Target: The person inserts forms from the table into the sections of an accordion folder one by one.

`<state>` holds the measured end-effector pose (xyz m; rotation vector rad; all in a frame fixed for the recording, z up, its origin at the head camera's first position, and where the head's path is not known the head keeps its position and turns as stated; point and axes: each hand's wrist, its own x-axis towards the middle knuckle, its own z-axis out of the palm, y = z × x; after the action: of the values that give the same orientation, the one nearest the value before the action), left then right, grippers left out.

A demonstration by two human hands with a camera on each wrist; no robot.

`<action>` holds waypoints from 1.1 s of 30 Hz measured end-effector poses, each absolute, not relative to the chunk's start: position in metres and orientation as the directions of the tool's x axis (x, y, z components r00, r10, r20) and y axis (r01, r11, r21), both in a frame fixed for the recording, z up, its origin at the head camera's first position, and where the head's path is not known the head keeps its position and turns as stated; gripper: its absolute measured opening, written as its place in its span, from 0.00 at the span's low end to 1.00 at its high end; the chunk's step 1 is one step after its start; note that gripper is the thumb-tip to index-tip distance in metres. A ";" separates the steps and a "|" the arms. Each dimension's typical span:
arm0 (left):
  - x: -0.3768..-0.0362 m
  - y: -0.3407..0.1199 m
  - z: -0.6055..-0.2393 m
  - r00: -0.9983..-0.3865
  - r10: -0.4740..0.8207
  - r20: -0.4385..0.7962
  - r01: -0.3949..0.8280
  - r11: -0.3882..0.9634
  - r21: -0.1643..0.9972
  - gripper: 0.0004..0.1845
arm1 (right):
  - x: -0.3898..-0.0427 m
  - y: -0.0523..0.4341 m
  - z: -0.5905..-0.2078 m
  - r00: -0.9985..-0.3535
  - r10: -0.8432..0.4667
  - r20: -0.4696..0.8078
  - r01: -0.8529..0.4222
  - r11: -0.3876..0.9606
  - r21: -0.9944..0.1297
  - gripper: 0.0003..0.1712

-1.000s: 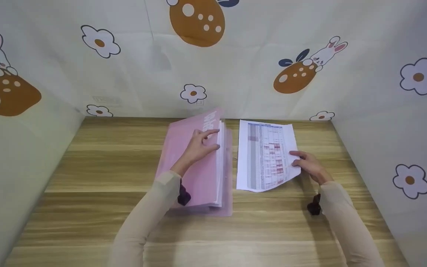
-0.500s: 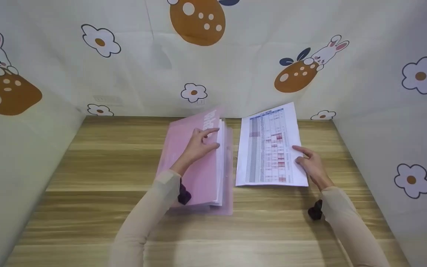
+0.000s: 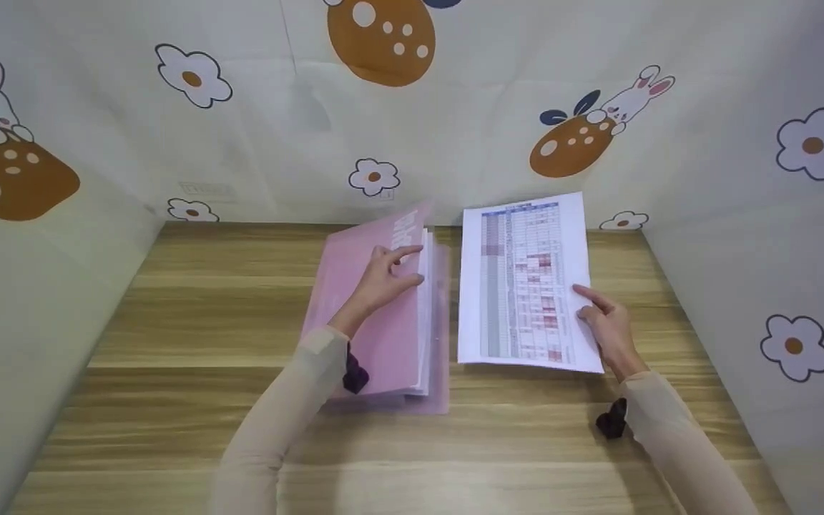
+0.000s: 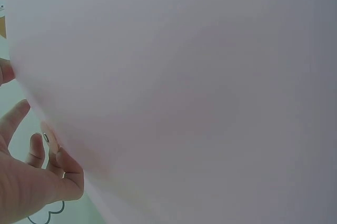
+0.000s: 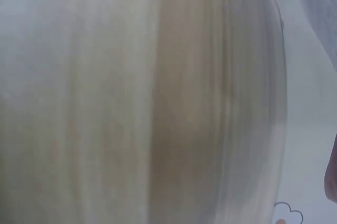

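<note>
1. While the pink folder [image 3: 383, 315] lies on the wooden table [image 3: 190, 343], the head view shows the left hand [image 3: 382, 280] with fingers curled over the edge of its raised cover, apparently to keep the inner sleeves exposed. Just beside it, the right hand [image 3: 606, 325] pinches the right margin of a printed sheet [image 3: 523, 282], which is lifted clear of the table and tilted with its top toward the patterned backdrop [image 3: 455, 107], probably so it can be read or lined up with the folder.
2. Seen from the left wrist, the cover fills the frame; the fingers [image 4: 58, 166] bend at its edge.
3. From the right wrist, everything is a blur of table grain; that hand's grip cannot be told there.
</note>
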<state>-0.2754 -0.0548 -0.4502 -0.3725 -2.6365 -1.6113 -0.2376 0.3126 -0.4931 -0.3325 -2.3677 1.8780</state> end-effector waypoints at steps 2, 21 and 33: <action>-0.276 -0.055 -0.450 -0.972 0.184 0.144 0.212 0.436 0.875 0.26 | -0.235 0.309 -0.496 -0.968 0.244 -0.058 0.108 0.198 -0.974 0.25; -0.274 -0.055 -0.450 -0.979 0.171 0.112 0.175 0.426 0.887 0.26 | -0.214 0.289 -0.512 -0.918 0.382 -0.106 0.182 0.167 -0.969 0.25; -0.275 -0.054 -0.450 -0.978 0.166 0.128 0.188 0.427 0.884 0.26 | -0.215 0.284 -0.514 -0.919 0.366 -0.145 0.205 0.131 -0.970 0.25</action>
<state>-0.2747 -0.0540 -0.4502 -0.3272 -2.6360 -1.6373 -0.2151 0.2844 -0.5141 -0.5757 -2.2632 1.9050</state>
